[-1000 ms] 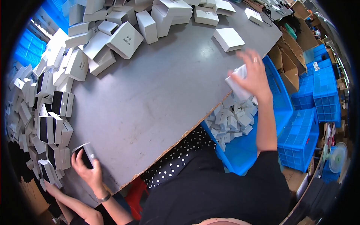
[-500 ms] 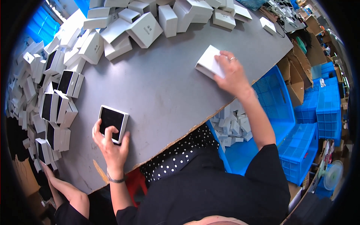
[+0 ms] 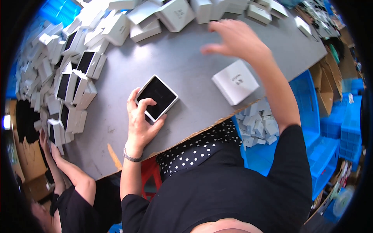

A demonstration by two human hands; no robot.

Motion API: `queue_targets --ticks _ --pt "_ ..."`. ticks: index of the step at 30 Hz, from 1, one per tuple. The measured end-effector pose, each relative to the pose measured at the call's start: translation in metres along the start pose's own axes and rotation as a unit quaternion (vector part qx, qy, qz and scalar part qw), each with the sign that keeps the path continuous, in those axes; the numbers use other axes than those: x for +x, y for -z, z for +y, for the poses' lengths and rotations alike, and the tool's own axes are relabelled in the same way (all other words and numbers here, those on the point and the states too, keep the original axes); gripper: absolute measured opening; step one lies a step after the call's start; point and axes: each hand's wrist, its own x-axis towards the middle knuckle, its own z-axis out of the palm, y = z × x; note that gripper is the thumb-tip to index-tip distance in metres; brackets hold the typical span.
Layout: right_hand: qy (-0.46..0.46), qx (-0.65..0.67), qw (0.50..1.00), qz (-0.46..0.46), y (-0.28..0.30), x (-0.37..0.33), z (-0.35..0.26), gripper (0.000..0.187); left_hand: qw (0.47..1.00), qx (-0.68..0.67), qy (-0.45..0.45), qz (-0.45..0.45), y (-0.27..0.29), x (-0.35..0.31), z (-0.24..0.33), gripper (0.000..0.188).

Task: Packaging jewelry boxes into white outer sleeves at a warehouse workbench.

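Observation:
My left hand [image 3: 140, 126] grips a shallow white box with a black inner panel [image 3: 163, 95] by its near left edge, thumb on one side and fingers on the other. One fingertip rests over the black face, and the box sits turned cornerwise at the table. A white box with small dark print on top [image 3: 235, 82] lies right of it, near the table edge; whether it is a bare lid cannot be made out. Beyond that box my right hand [image 3: 237, 39] hovers over the table, thumb and fingers apart, holding nothing, slightly blurred.
White boxes [image 3: 176, 15] line the grey table's [image 3: 186, 50] far side. More boxes, several with black faces [image 3: 86, 61], heap up at the left, beside another person's arms [image 3: 74, 171]. Below the right edge, a blue crate [image 3: 307, 128] adjoins small white boxes [image 3: 258, 124].
My right hand has let go of the white box, now nearer the table edge, and moved farther away. My left hand has shifted its box rightward and turned it. The view has shifted too.

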Motion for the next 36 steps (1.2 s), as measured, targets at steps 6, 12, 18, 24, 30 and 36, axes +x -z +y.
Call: queue_targets --ticks 6,12,18,24,30,36 --pt "-0.065 0.051 0.996 0.022 -0.049 -0.139 -0.037 0.097 0.998 -0.001 0.031 0.057 -0.007 -0.002 -0.008 0.055" --pt "0.148 0.231 0.953 0.126 -0.064 -0.121 -0.051 0.099 0.996 -0.073 -0.056 -0.019 -0.029 0.016 0.018 0.065" --pt "0.243 0.245 0.937 0.060 -0.064 -0.110 -0.035 0.101 0.984 -0.059 -0.118 -0.118 -0.021 0.017 0.026 0.060" --pt "0.312 0.294 0.901 0.063 -0.064 -0.089 -0.052 0.102 0.963 -0.186 -0.127 -0.147 -0.012 0.018 0.010 0.083" --pt "0.244 0.264 0.923 0.134 -0.068 -0.088 -0.096 0.102 0.885 -0.465 -0.019 0.010 -0.072 0.028 0.039 0.113" --pt "0.211 0.104 0.972 0.008 -0.027 -0.107 -0.055 0.086 0.992 0.015 -0.055 0.109 0.015 0.042 -0.012 0.066"
